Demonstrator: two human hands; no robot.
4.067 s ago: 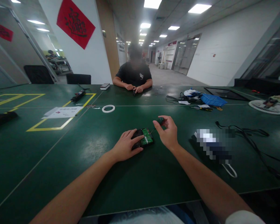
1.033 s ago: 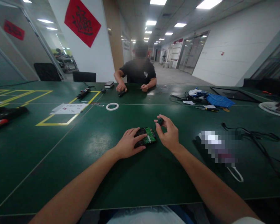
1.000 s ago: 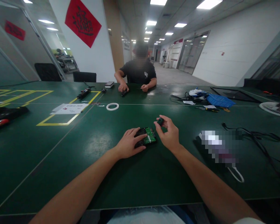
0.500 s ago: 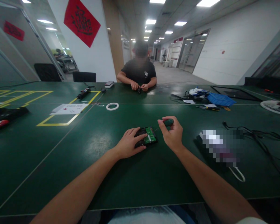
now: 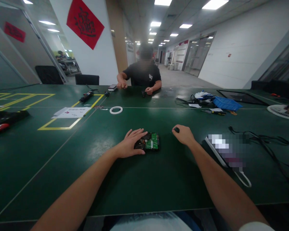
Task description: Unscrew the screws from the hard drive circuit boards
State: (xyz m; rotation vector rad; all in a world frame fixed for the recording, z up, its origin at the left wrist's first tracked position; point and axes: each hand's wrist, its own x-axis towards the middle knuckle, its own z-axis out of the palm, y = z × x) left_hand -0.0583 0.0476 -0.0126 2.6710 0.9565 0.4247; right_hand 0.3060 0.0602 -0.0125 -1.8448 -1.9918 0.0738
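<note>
A hard drive (image 5: 152, 142) with a green circuit board facing up lies flat on the green table in front of me. My left hand (image 5: 129, 145) grips it from the left, the thumb along the near edge and the fingers stretched over the far side. To the right, apart from the drive, my right hand (image 5: 185, 134) is closed around a screwdriver (image 5: 177, 130). Only the end of its dark green handle shows clearly; the shaft cannot be made out.
A phone-like device (image 5: 220, 150), partly pixelated, lies right of my right hand, near black cables (image 5: 267, 139). Beyond are a white tape ring (image 5: 116, 110), a blue tray (image 5: 227, 103), pliers (image 5: 214, 112) and a paper sheet (image 5: 71, 112). A person (image 5: 144, 73) sits opposite.
My right hand has drawn back to the right and turned with the screwdriver, away from the drive. My left hand and the drive have shifted slightly left. The person opposite has moved one hand aside.
</note>
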